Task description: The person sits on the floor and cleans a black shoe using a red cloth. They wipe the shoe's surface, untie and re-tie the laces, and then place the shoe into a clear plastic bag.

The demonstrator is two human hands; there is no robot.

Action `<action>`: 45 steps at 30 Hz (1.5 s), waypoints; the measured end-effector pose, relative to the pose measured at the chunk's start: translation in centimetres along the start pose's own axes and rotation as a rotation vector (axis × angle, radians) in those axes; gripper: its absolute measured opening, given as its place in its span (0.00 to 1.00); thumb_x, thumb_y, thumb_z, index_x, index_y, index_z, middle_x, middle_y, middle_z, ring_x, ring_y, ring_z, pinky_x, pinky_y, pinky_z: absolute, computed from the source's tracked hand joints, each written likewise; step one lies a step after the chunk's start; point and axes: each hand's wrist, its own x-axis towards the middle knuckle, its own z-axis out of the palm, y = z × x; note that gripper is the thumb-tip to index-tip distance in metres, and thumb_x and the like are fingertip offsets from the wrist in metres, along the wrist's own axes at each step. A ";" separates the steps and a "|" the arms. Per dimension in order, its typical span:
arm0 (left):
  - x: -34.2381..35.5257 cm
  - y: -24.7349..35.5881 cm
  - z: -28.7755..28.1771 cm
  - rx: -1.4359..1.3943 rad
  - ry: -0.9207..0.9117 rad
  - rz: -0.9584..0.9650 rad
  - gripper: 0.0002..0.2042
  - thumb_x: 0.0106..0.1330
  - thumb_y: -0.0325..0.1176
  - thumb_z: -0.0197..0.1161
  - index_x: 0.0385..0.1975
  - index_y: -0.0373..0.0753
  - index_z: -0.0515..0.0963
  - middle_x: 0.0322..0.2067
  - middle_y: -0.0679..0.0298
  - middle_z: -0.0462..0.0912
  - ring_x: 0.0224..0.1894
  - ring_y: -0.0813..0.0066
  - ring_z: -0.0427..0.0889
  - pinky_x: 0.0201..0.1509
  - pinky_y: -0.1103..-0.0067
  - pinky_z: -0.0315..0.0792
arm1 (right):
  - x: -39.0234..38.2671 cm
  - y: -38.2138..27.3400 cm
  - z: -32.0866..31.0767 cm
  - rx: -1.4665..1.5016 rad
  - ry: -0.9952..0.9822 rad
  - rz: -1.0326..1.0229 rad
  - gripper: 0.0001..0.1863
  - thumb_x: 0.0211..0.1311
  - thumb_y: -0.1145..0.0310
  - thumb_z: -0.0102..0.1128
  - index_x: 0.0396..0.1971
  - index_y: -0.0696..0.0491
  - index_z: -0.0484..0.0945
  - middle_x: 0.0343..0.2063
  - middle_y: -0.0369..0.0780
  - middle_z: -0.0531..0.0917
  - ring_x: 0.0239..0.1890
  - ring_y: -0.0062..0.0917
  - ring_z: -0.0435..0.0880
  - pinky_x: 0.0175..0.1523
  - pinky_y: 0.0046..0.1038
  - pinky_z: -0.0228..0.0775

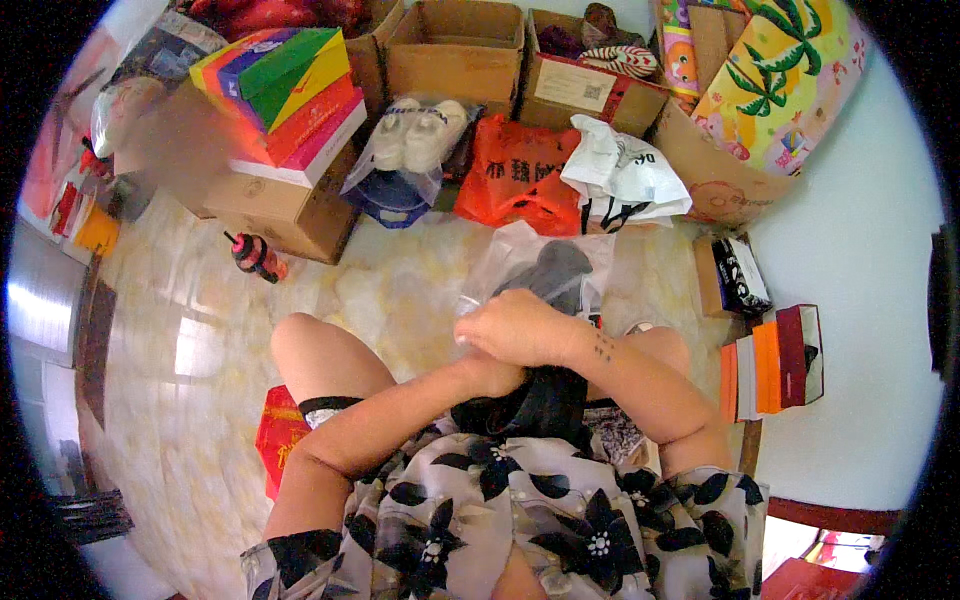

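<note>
My right hand (515,325) is closed on the near part of a clear plastic bag (515,240), with a dark grey item (550,268), possibly footwear, inside. My left hand (490,372) lies just below and partly under the right one, at the bag's near end; its fingers are hidden. A black item (530,405), whose kind I cannot make out, rests in my lap under both hands.
Cardboard boxes (450,50), stacked colourful shoe boxes (275,85), bagged white shoes (410,135), a red bag (515,170) and a white bag (620,170) line the back. A drink bottle (255,255) stands left on the tiled floor (170,380). Boxes (770,360) lean along the right wall.
</note>
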 end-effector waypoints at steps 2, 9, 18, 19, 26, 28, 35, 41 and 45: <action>-1.3 0.5 -0.2 -0.089 0.106 0.007 0.11 0.53 0.34 0.56 0.34 0.37 0.75 0.36 0.52 0.78 0.41 0.56 0.76 0.43 0.67 0.68 | -0.7 -1.9 -1.2 -0.115 -0.159 -0.109 0.07 0.49 0.65 0.50 0.26 0.51 0.74 0.19 0.43 0.79 0.25 0.38 0.80 0.27 0.37 0.71; -7.5 1.4 -0.8 -0.234 0.415 -0.078 0.09 0.49 0.32 0.59 0.29 0.37 0.75 0.31 0.55 0.79 0.36 0.57 0.78 0.36 0.69 0.71 | -4.8 -5.8 -4.4 0.123 0.399 -0.167 0.07 0.49 0.66 0.51 0.29 0.52 0.72 0.18 0.38 0.76 0.21 0.30 0.79 0.23 0.31 0.71; -6.3 2.1 -1.4 0.304 0.227 -0.185 0.11 0.52 0.37 0.54 0.16 0.36 0.77 0.16 0.52 0.77 0.21 0.55 0.78 0.26 0.67 0.72 | -1.6 -2.8 -2.2 -0.160 0.449 -0.008 0.07 0.47 0.68 0.50 0.29 0.51 0.72 0.19 0.36 0.75 0.23 0.29 0.79 0.26 0.30 0.70; -5.7 1.5 -0.2 0.339 0.248 -0.136 0.11 0.52 0.36 0.54 0.15 0.38 0.78 0.18 0.54 0.78 0.22 0.57 0.78 0.25 0.67 0.71 | -1.2 -3.3 -2.4 -0.128 0.471 -0.057 0.07 0.47 0.68 0.50 0.29 0.51 0.72 0.19 0.37 0.75 0.23 0.29 0.79 0.26 0.31 0.70; -5.2 -5.5 4.4 -0.063 0.470 -0.050 0.09 0.53 0.36 0.54 0.24 0.38 0.78 0.24 0.50 0.77 0.25 0.54 0.77 0.27 0.67 0.69 | -5.8 -4.5 -0.3 -0.047 0.107 -0.034 0.09 0.51 0.67 0.50 0.33 0.51 0.72 0.21 0.38 0.78 0.24 0.32 0.79 0.27 0.31 0.71; -6.8 -2.7 0.9 0.021 0.313 -0.138 0.09 0.51 0.36 0.57 0.22 0.35 0.76 0.23 0.51 0.77 0.27 0.54 0.76 0.30 0.68 0.69 | -7.2 -5.1 1.3 0.157 0.034 -0.061 0.11 0.53 0.65 0.49 0.36 0.50 0.73 0.24 0.38 0.79 0.26 0.30 0.80 0.27 0.29 0.72; -5.2 -1.0 1.2 0.125 0.309 -0.123 0.10 0.51 0.37 0.57 0.23 0.36 0.76 0.22 0.52 0.76 0.27 0.55 0.76 0.30 0.69 0.69 | -4.1 -5.4 2.9 0.446 0.348 -0.162 0.10 0.56 0.65 0.52 0.37 0.51 0.74 0.25 0.42 0.79 0.25 0.35 0.79 0.27 0.32 0.71; -5.6 -1.6 2.6 0.057 0.346 -0.176 0.11 0.52 0.38 0.57 0.23 0.36 0.75 0.22 0.52 0.76 0.27 0.56 0.76 0.30 0.69 0.69 | -5.4 -6.6 3.0 0.830 -0.114 -0.206 0.10 0.61 0.64 0.49 0.36 0.55 0.73 0.24 0.42 0.77 0.27 0.28 0.78 0.32 0.28 0.69; -5.5 -1.7 2.8 0.048 0.341 -0.181 0.11 0.52 0.39 0.56 0.23 0.36 0.75 0.22 0.53 0.76 0.28 0.56 0.76 0.30 0.69 0.69 | -5.9 -5.7 3.5 1.276 -0.108 -0.071 0.12 0.63 0.64 0.48 0.37 0.57 0.74 0.26 0.34 0.78 0.32 0.15 0.74 0.37 0.20 0.65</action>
